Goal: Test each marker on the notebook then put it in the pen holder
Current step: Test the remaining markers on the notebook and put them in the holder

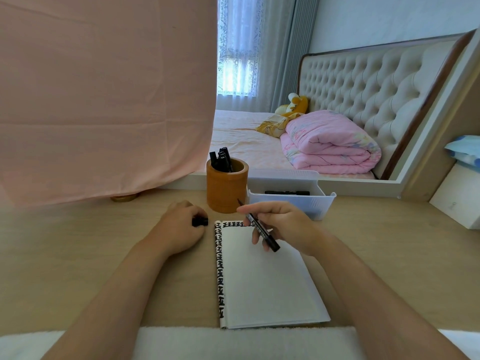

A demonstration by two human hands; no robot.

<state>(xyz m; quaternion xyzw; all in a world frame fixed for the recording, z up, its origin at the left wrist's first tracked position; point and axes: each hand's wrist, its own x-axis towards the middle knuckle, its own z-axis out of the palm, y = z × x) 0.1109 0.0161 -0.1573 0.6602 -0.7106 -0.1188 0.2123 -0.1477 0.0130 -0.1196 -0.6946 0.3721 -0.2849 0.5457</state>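
The marker (pixel 262 233) is uncapped and raised just over the far end of the notebook (pixel 265 279), tilted with its fine tip pointing up and away and its blunt tail toward the page. The right hand (pixel 284 224) pinches it at mid-barrel between thumb and fingers. It looks light, stiff and smooth, so a mid-barrel pinch should do; the wet tip is best kept off skin, and the marker would likely have to be turned over to write. The cap (pixel 200 221) is to the left, gripped in the curled fingers of the left hand (pixel 179 229), which rests on the desk (pixel 78 255). Black test marks run along the page's left and far edges. Just beyond the notebook stands the brown holder (pixel 226 193), with several markers (pixel 222 159) in it. To its right is a white tray (pixel 322 201) holding one more marker (pixel 287 193).
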